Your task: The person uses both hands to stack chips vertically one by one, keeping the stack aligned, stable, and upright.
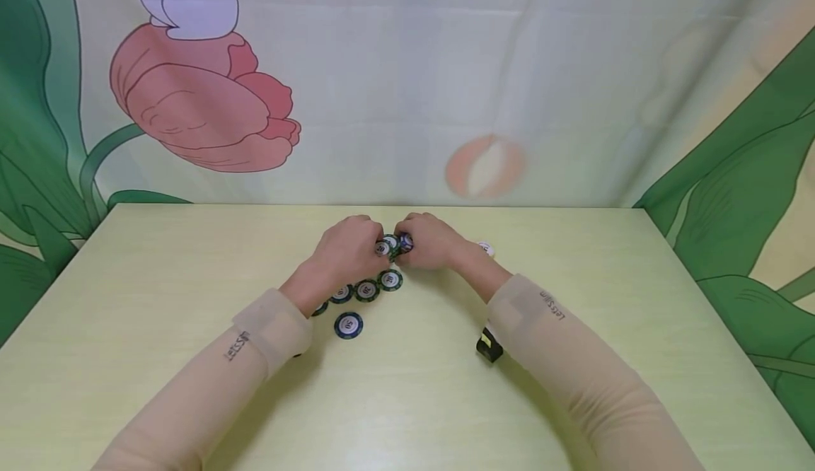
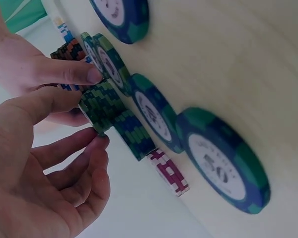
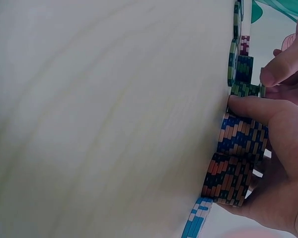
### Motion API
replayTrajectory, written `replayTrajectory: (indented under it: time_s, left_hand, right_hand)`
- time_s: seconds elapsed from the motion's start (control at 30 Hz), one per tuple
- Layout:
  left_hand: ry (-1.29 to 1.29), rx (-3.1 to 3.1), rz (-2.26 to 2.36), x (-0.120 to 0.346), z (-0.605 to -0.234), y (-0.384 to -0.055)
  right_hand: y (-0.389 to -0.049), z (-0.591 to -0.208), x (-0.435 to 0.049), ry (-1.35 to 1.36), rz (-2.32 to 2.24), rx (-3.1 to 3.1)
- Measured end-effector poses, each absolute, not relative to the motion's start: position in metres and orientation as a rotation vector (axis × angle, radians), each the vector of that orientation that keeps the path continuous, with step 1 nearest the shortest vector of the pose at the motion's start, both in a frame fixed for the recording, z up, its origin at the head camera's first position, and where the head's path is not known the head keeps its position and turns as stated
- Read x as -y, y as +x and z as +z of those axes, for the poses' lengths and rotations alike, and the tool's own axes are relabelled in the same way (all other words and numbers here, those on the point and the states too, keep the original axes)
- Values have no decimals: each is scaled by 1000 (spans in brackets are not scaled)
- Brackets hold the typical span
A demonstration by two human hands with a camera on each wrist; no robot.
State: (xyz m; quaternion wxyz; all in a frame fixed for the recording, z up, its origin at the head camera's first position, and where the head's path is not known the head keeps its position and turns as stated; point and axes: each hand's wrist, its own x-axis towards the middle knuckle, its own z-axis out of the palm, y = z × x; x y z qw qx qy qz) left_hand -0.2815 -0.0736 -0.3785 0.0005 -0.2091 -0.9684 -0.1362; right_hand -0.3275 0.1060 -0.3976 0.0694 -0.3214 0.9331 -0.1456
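Note:
Near the table's far edge, my two hands meet over stacks of poker chips. My left hand (image 1: 349, 248) pinches a green poker chip (image 3: 262, 90) between thumb and fingertips, at the top of a green chip stack (image 2: 102, 106). My right hand (image 1: 433, 241) curls round a blue-and-orange chip stack (image 3: 242, 136) beside it, its thumb low at the front. A black-and-orange chip stack (image 3: 228, 179) stands against the same hand. Palm and fingers hide parts of these stacks.
Several green chips (image 1: 367, 290) lie flat before the stacks, with a blue chip (image 1: 348, 325) nearer. A darker green stack (image 2: 134, 134), a maroon-and-white stack (image 2: 168, 171) and a light-blue stack (image 3: 196, 218) continue the row. A black object (image 1: 489, 347) with yellow sits by the right sleeve.

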Motion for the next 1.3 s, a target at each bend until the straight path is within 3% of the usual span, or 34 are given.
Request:
replayTrajectory:
  time_s: [1.3]
  left_hand:
    - [-620,3054,-500,75,-383,-288]
  right_hand:
    - [-326,-396,-105,-950,-418,-2807]
